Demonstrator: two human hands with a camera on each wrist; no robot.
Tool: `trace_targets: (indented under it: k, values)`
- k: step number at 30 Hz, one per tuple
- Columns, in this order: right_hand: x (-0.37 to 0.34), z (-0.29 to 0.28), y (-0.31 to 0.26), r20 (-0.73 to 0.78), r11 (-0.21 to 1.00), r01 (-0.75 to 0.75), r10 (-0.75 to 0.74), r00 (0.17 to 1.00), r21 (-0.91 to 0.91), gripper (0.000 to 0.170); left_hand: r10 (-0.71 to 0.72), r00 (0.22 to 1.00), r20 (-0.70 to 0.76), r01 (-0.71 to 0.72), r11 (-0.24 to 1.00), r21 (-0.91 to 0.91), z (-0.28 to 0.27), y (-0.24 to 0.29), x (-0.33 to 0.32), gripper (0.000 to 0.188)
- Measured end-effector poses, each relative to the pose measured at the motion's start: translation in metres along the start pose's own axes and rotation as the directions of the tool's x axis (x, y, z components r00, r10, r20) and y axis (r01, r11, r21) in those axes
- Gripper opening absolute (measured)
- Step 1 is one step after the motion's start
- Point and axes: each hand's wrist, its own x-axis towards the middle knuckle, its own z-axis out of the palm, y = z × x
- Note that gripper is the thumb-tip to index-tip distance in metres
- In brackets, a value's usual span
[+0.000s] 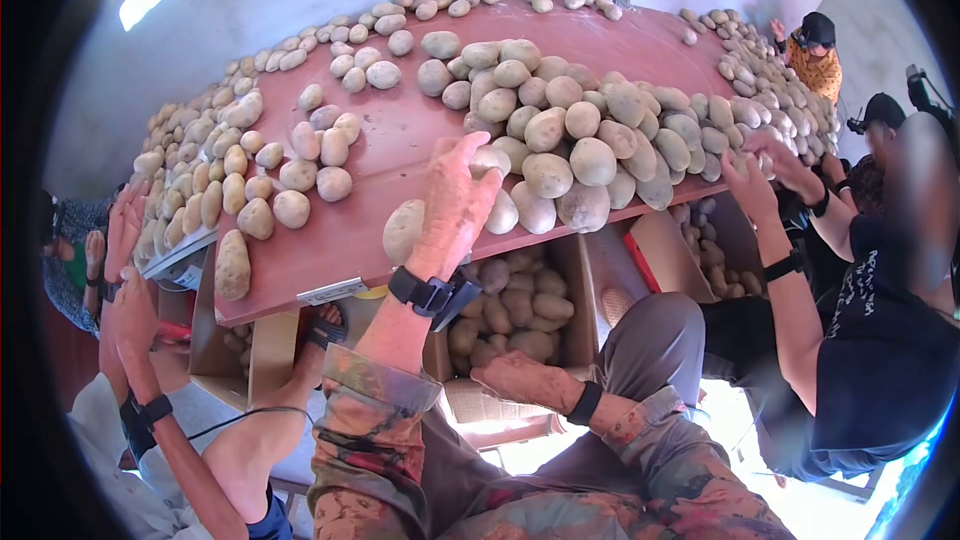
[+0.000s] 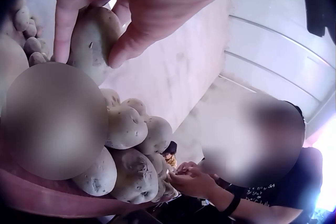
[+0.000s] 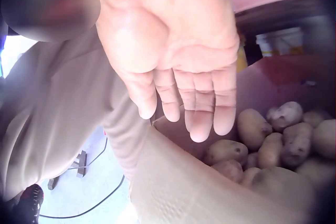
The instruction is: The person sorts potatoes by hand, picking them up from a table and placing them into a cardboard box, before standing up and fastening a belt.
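Note:
My left hand (image 1: pixel 452 202) reaches over the front of the red sloping table (image 1: pixel 390 110). Between its thumb and fingers it pinches a potato (image 2: pixel 94 45), in front of the main heap of potatoes (image 1: pixel 560 120). A larger potato (image 1: pixel 403 231) lies on the table just left of that wrist. Lower down, my right hand (image 1: pixel 525 380) is held low at the near edge of a cardboard box (image 1: pixel 580 290) full of potatoes (image 3: pixel 270 148). Its palm shows in the right wrist view, with relaxed fingers and nothing in them.
More potatoes (image 1: pixel 210 170) spread along the table's left side and back edge. A second box (image 1: pixel 660 255) holding potatoes stands to the right, another box (image 1: pixel 270 355) to the left. People work close on both sides, one in a dark shirt (image 1: pixel 875 340) at right.

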Motion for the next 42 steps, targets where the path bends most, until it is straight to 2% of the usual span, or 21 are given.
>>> trace_targets:
  k: [2, 4, 5, 7, 10, 12, 13, 16, 20, 22, 24, 26, 28, 30, 31, 35, 37, 38, 40, 42]
  values:
    - [-0.004, 0.005, 0.003, -0.099, 0.997, 0.053, -0.058, 0.993, -0.052, 0.011, 0.027, 0.999, -0.021, -0.027, 0.999, 0.028, 0.004, 0.004, -0.002, 0.049]
    - [-0.007, 0.006, 0.003, -0.093, 0.998, 0.044, -0.049, 0.994, -0.05, 0.013, 0.144, 0.985, -0.094, -0.134, 0.985, 0.11, 0.012, 0.001, -0.004, 0.048]
    - [-0.009, 0.006, 0.004, -0.138, 0.998, 0.062, -0.064, 0.988, -0.018, 0.012, 0.146, 0.985, -0.089, -0.136, 0.984, 0.11, 0.018, 0.0, -0.008, 0.048]
    - [-0.011, -0.001, 0.002, -0.186, 0.997, 0.076, -0.073, 0.98, 0.013, 0.012, 0.216, 0.976, -0.01, -0.208, 0.95, 0.232, 0.029, 0.001, -0.016, 0.049]
    - [-0.011, -0.013, -0.001, -0.197, 0.997, 0.071, -0.062, 0.978, 0.035, 0.01, 0.221, 0.974, 0.057, -0.228, 0.933, 0.28, 0.029, 0.004, -0.022, 0.047]
    - [-0.009, -0.02, -0.003, -0.172, 0.989, 0.051, -0.028, 0.985, 0.137, 0.01, 0.185, 0.98, 0.072, -0.196, 0.958, 0.211, 0.021, 0.01, -0.021, 0.042]
    - [-0.009, -0.019, -0.003, -0.174, 0.989, 0.052, -0.028, 0.984, 0.137, 0.01, 0.148, 0.985, 0.084, -0.159, 0.977, 0.141, 0.018, 0.012, -0.021, 0.038]
    - [-0.009, -0.017, -0.002, -0.144, 0.991, 0.033, -0.015, 0.989, 0.128, 0.01, 0.17, 0.983, 0.075, -0.175, 0.982, 0.071, 0.016, 0.007, -0.017, 0.029]
    - [-0.009, -0.015, -0.005, -0.096, 0.997, 0.02, -0.012, 0.995, 0.077, 0.009, 0.184, 0.982, 0.041, -0.186, 0.98, 0.066, 0.015, 0.008, -0.014, 0.027]
    - [-0.007, -0.016, -0.006, -0.09, 0.997, 0.02, -0.013, 0.996, 0.073, 0.009, 0.117, 0.992, 0.051, -0.122, 0.986, 0.113, 0.019, 0.005, -0.011, 0.03]
    - [-0.004, -0.018, -0.006, 0.007, 0.996, -0.02, 0.02, 1.0, 0.088, 0.008, 0.108, 0.992, 0.059, -0.115, 0.986, 0.119, 0.019, 0.004, -0.01, 0.03]
    - [-0.004, -0.008, -0.001, -0.031, 0.993, 0.012, -0.009, 0.999, 0.119, 0.009, 0.092, 0.994, 0.065, -0.1, 0.986, 0.134, 0.018, 0.005, -0.01, 0.031]
    - [-0.005, -0.009, 0.001, -0.06, 0.986, 0.071, -0.063, 0.996, 0.152, 0.009, 0.087, 0.992, 0.091, -0.089, 0.996, 0.013, 0.014, 0.009, -0.012, 0.032]
    - [-0.005, -0.018, -0.002, 0.076, 0.986, -0.021, 0.009, 0.997, 0.164, 0.024, 0.105, 0.99, 0.09, -0.119, 0.978, 0.172, 0.013, 0.003, -0.014, 0.035]
    - [-0.005, -0.015, 0.0, 0.076, 0.988, 0.007, -0.019, 0.997, 0.154, 0.028, 0.133, 0.988, 0.078, -0.144, 0.979, 0.148, 0.009, 0.004, -0.014, 0.037]
    - [-0.008, -0.023, -0.003, 0.04, 0.983, 0.064, -0.072, 0.997, 0.17, 0.025, 0.157, 0.988, 0.011, -0.157, 0.978, 0.14, -0.013, 0.0, -0.013, 0.036]
    - [-0.006, -0.025, -0.005, -0.006, 0.988, 0.038, -0.037, 0.999, 0.15, 0.013, 0.122, 0.992, 0.014, -0.122, 0.969, 0.217, -0.027, -0.006, -0.005, 0.032]
    - [-0.007, -0.025, -0.005, -0.006, 0.987, 0.047, -0.047, 0.999, 0.151, 0.013, 0.119, 0.993, 0.01, -0.118, 0.967, 0.225, -0.036, -0.011, -0.003, 0.032]
    - [-0.008, -0.025, -0.006, -0.027, 0.988, 0.042, -0.038, 0.999, 0.152, 0.014, 0.027, 0.997, -0.072, -0.001, 0.937, 0.349, -0.067, -0.015, 0.001, 0.029]
    - [-0.009, -0.022, -0.007, -0.053, 0.988, 0.058, -0.051, 0.997, 0.146, 0.015, 0.099, 0.977, -0.188, 0.014, 0.853, 0.521, -0.094, -0.032, 0.005, 0.029]
